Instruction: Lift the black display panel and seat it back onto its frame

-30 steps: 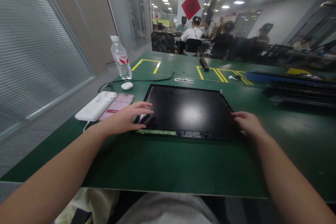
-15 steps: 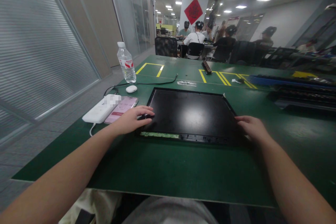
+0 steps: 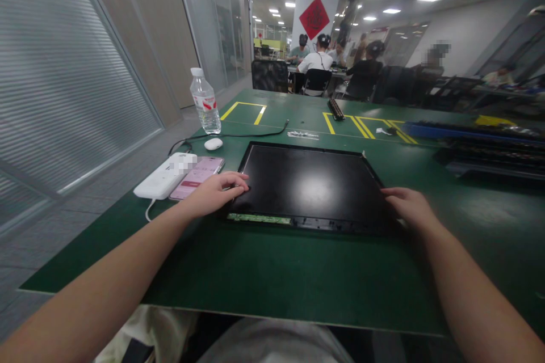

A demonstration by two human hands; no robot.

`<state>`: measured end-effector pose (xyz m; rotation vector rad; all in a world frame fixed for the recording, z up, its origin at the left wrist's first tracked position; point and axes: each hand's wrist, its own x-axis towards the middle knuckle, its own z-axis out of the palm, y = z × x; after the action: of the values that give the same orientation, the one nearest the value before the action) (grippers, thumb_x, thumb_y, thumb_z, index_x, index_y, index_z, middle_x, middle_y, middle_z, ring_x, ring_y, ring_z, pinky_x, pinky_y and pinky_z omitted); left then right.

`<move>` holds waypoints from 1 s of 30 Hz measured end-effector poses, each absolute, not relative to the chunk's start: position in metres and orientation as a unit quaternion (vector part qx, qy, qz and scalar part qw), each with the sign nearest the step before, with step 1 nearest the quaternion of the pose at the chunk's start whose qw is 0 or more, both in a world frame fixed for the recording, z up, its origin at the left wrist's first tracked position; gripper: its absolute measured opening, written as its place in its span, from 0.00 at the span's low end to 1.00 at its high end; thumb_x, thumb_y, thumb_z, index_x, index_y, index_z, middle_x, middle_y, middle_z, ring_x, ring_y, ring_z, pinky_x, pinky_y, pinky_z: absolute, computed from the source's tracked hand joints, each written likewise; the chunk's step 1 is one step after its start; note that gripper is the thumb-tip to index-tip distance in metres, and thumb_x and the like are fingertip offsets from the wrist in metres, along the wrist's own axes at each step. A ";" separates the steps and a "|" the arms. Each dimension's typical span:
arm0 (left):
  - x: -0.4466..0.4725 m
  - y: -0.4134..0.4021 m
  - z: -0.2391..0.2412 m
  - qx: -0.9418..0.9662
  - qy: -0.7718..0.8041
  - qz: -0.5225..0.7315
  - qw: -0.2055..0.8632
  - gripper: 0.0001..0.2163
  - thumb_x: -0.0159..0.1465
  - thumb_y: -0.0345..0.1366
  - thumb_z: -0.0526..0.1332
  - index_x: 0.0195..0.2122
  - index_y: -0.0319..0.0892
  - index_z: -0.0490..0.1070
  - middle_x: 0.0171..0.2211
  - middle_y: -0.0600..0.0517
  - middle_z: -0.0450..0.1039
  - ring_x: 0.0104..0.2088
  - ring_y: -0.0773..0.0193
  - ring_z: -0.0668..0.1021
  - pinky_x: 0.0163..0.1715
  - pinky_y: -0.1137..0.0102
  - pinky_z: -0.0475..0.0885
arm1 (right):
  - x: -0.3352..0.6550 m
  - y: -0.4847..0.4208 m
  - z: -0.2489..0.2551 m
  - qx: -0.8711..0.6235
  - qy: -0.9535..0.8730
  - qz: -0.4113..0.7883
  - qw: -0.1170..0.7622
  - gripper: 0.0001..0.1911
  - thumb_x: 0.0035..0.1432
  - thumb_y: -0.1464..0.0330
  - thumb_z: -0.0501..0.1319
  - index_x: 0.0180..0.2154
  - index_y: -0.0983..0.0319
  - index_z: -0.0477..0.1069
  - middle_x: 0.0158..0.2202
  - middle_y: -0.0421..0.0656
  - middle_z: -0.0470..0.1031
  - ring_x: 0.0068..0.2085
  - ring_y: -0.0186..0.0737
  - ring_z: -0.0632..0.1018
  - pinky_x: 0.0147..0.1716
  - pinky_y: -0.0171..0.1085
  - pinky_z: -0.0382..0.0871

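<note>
A black display panel (image 3: 315,184) lies face up on the green table, with a green circuit board strip (image 3: 259,219) exposed along its near edge. My left hand (image 3: 217,191) is at the panel's left edge, its thumb and fingers closed on the rim. At the opposite side my right hand (image 3: 406,207) grips the right edge, thumb on top; the fingertips underneath are hidden. Close to my left hand lie a phone (image 3: 198,176) with a pink screen and a white power bank (image 3: 164,177) with a cable.
Beyond them stand a water bottle (image 3: 205,103) and a small white case (image 3: 213,144), with a black cable (image 3: 251,135) alongside. A dark slotted strip (image 3: 335,109) lies farther back. Long dark and blue parts (image 3: 489,153) are piled at the right. Several people sit in the background.
My left thumb has moved up toward the fingers, closing the gap at the panel's left edge. The right hand and the panel look unmoved.
</note>
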<state>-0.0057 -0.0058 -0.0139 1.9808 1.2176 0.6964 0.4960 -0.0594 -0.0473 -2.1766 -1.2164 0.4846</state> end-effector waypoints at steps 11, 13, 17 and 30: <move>-0.007 -0.006 -0.025 0.757 0.521 0.276 0.281 0.21 0.59 0.51 0.62 0.49 0.44 0.73 0.61 0.42 0.67 0.63 0.47 0.70 0.59 0.52 0.69 | 0.501 -0.058 -0.053 -0.814 -0.458 0.191 0.303 0.18 0.49 0.70 0.61 0.42 0.61 0.82 0.34 0.46 0.82 0.30 0.42 0.79 0.27 0.36 0.72; -0.009 -0.003 -0.027 0.761 0.528 0.261 0.273 0.21 0.60 0.47 0.60 0.52 0.45 0.73 0.59 0.43 0.71 0.61 0.48 0.72 0.60 0.52 0.68 | 0.503 -0.058 -0.054 -0.811 -0.466 0.180 0.305 0.19 0.49 0.70 0.61 0.43 0.60 0.81 0.36 0.46 0.82 0.32 0.42 0.80 0.29 0.37 0.73; -0.008 -0.002 -0.026 0.776 0.551 0.208 0.225 0.22 0.61 0.40 0.57 0.57 0.44 0.70 0.58 0.44 0.74 0.59 0.48 0.74 0.62 0.54 0.66 | 0.505 -0.060 -0.053 -0.802 -0.490 0.145 0.308 0.22 0.50 0.68 0.61 0.48 0.60 0.80 0.41 0.47 0.82 0.37 0.45 0.81 0.36 0.41 0.76; -0.003 -0.001 -0.031 0.811 0.537 0.168 0.160 0.24 0.61 0.35 0.54 0.59 0.39 0.70 0.62 0.40 0.70 0.67 0.44 0.65 0.67 0.49 0.57 | 0.496 -0.058 -0.059 -0.739 -0.593 0.087 0.307 0.21 0.53 0.66 0.62 0.49 0.56 0.79 0.60 0.43 0.73 0.61 0.49 0.72 0.64 0.47 0.61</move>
<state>-0.0027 -0.0006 -0.0311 2.3174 1.5326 0.4805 0.4960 -0.0577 -0.0585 -1.9542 -1.5699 0.2311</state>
